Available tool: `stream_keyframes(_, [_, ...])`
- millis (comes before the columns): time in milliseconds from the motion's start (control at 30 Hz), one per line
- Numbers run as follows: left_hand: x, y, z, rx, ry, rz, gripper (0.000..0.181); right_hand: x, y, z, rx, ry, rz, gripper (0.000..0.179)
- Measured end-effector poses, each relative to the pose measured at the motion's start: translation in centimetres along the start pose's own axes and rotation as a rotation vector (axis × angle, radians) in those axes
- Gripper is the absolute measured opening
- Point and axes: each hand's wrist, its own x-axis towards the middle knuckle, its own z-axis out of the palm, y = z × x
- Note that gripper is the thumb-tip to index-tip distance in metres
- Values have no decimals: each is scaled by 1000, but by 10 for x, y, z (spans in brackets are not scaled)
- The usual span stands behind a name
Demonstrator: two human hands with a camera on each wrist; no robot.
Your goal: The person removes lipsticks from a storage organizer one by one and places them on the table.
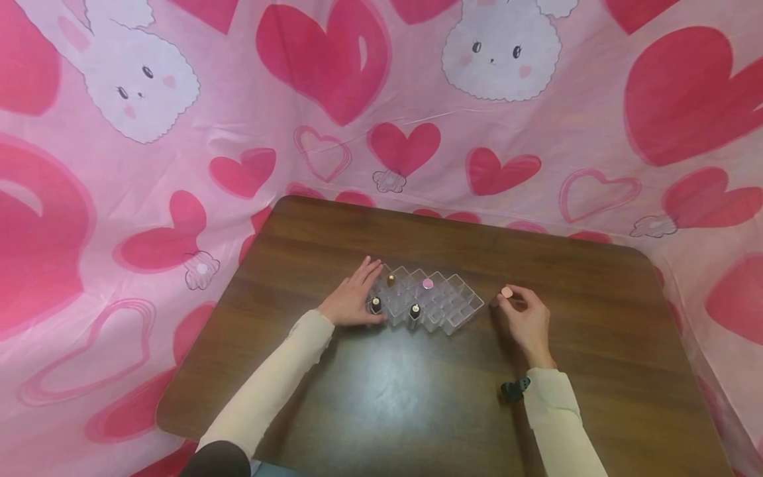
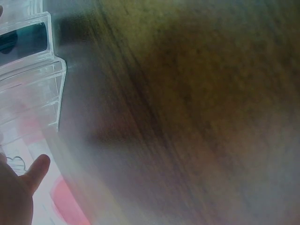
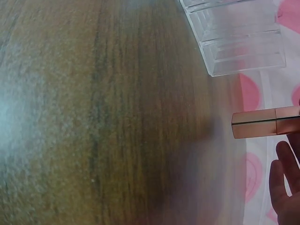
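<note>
A clear plastic organizer with slanted compartments [image 1: 459, 311] stands on the table. My left hand [image 1: 352, 298] is at its left end, fingers stretched along the far side and thumb along the near side. In the organizer stand a gold-topped item [image 1: 391, 279], a pink round-topped item [image 1: 428, 283] and two dark items with pale tops, one [image 1: 375, 303] beside my left hand and one [image 1: 415, 311] at the near edge. To the right of the organizer, my right hand [image 1: 527, 321] pinches a rose-gold lipstick tube [image 3: 258, 124], held lengthwise beyond the fingertips.
The brown wooden table [image 1: 381, 397] has rounded corners. Behind and beside it hangs a pink cloth [image 1: 417, 99] printed with hearts and rabbits. A black strap-like object [image 1: 514, 389] sits at my right wrist.
</note>
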Motion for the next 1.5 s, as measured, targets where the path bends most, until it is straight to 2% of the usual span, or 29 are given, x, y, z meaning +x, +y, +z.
stream_keyframes(333, [-1, 0, -1, -12, -18, -1, 110, 2, 2, 3, -11, 24, -45, 30])
stream_keyframes(967, [0, 2, -2, 0, -14, -10, 110, 2, 6, 5, -20, -23, -3, 32])
stream_keyframes(1233, [0, 2, -3, -15, -21, -3, 110, 2, 7, 6, -35, -17, -13, 32])
stream_keyframes(1500, [0, 1, -2, -12, 0, -4, 111, 3, 7, 7, -37, -18, -15, 32])
